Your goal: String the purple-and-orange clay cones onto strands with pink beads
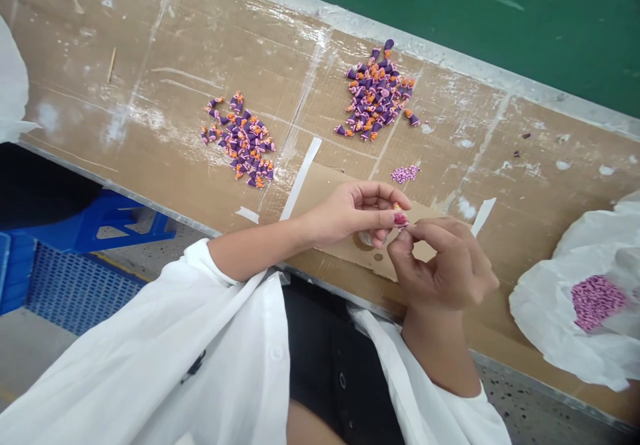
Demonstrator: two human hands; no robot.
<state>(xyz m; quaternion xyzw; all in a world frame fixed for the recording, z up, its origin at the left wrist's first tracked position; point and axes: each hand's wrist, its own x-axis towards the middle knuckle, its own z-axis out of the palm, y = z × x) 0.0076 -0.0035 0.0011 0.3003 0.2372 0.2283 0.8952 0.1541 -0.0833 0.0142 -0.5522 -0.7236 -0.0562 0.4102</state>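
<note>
My left hand (357, 213) pinches a tiny figure (397, 206) between thumb and fingers. Only a bit of orange and pink shows past the fingertips. Touching it or nearly so, my right hand (445, 262) has thumb and forefinger pressed together; whatever they hold is too small to make out. Both hands are above a cardboard sheet (320, 185) taped to the table. Beneath the left fingers, a small round item (366, 238) is partly hidden. Just beyond the hands lies a little heap of pink-purple bits (405, 174).
Two piles of purple, pink and orange figures lie on the table, one farther off (377, 95) and one leftward (246, 144). At right, crumpled white paper (543, 298) holds many pink-purple bits (597, 302). A thin wooden stick (111, 65) and a blue stool (120, 222) are at left.
</note>
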